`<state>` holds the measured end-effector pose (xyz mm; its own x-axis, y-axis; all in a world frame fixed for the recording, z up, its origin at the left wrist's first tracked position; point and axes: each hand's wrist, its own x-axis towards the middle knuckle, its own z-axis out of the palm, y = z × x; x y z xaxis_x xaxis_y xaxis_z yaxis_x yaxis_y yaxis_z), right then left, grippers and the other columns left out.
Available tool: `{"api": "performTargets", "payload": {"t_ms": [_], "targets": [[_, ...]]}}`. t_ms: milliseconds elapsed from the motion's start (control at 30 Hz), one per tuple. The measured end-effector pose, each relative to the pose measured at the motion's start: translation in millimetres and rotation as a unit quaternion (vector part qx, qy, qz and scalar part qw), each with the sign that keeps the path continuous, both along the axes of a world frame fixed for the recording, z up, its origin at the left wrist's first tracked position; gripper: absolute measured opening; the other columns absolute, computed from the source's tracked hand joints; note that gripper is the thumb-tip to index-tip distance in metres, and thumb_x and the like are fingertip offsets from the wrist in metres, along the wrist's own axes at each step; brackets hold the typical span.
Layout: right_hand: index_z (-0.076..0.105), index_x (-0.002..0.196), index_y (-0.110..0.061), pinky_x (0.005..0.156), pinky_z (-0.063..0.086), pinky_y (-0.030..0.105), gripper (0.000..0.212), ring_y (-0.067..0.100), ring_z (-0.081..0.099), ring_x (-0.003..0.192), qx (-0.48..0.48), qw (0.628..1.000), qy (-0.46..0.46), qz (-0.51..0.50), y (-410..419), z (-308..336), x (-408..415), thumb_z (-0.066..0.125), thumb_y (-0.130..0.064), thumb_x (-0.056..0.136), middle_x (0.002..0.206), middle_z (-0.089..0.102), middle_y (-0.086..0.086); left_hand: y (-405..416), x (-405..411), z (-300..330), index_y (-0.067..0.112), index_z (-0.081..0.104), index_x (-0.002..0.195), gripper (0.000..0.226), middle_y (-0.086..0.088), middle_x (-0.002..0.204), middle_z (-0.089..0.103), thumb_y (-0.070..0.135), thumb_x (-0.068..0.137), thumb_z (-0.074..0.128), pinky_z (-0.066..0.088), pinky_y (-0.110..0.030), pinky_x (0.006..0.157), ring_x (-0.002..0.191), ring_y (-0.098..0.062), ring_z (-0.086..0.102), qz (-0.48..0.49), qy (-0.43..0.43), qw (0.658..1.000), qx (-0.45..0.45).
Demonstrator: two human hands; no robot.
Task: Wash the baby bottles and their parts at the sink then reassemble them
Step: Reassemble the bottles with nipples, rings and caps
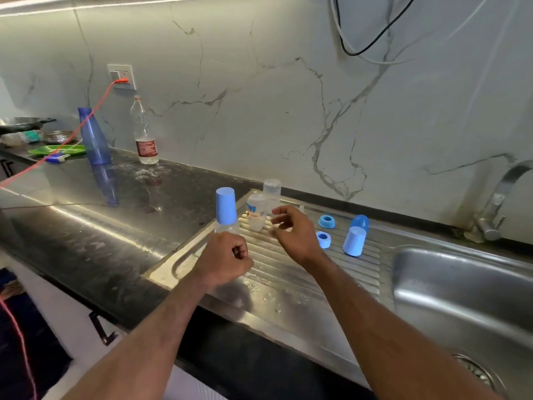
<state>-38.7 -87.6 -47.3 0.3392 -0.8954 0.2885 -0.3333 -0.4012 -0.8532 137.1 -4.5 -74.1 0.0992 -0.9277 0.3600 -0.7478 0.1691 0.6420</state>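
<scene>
Blue-capped bottle [226, 210] stands assembled at the drainboard's [288, 295] left; the left hand [223, 259] beside it is clenched, holding nothing visible. Right hand [291, 233] — fingers loosely parted, empty — hovers by two clear bottles [256, 210]; I'd seat a ring [326, 221] squarely next, then a cap [354, 241].

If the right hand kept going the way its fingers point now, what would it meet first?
Probably the uncapped clear bottle on the drainboard: the right hand reaches left toward it, fingers loosely curled. Depth is unclear from this view.

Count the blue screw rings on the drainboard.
2. Far ring lies right of the right hand; near ring sits just in front of it. The hands may hide others.
</scene>
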Motion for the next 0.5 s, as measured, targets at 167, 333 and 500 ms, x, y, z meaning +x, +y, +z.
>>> {"api": "performTargets", "payload": {"t_ms": [167, 333, 500], "targets": [[0.070, 0.103, -0.018, 0.087, 0.054, 0.030, 0.018, 0.017, 0.065, 0.094, -0.078, 0.973, 0.165, -0.139, -20, -6, -72, 0.063, -0.006, 0.092, 0.094, 0.068, -0.003, -35, -50, -3, 0.029, 0.056, 0.052, 0.026, 0.012, 0.053, 0.060, 0.013, 0.066, 0.071, 0.047, -0.025, 0.054, 0.052, -0.003, 0.052, -0.047, 0.010, 0.999, -0.005], [0.073, 0.111, -0.023, 0.100, 0.038, 0.036, 0.027, 0.025, 0.051, 0.119, -0.209, 0.855, 0.450, -0.150, -33, -13, -107, 0.054, -0.015, 0.094, 0.122, 0.062, 0.001, -79, -81, -13, 0.025, 0.068, 0.065, 0.017, 0.011, 0.065, 0.066, 0.013, 0.074, 0.076, 0.047, -0.021, 0.063, 0.064, -0.004, 0.060, -0.046, 0.008, 0.999, -0.020], [0.070, 0.119, -0.024, 0.104, 0.032, 0.040, 0.028, 0.023, 0.043, 0.124, -0.231, 0.843, 0.457, -0.165, -50, -26, -108, 0.059, -0.023, 0.093, 0.131, 0.052, -0.001, -97, -94, -25, 0.023, 0.072, 0.072, 0.013, 0.012, 0.070, 0.069, 0.017, 0.080, 0.081, 0.051, -0.022, 0.067, 0.068, -0.005, 0.063, -0.035, 0.062, 0.996, -0.046]]}}
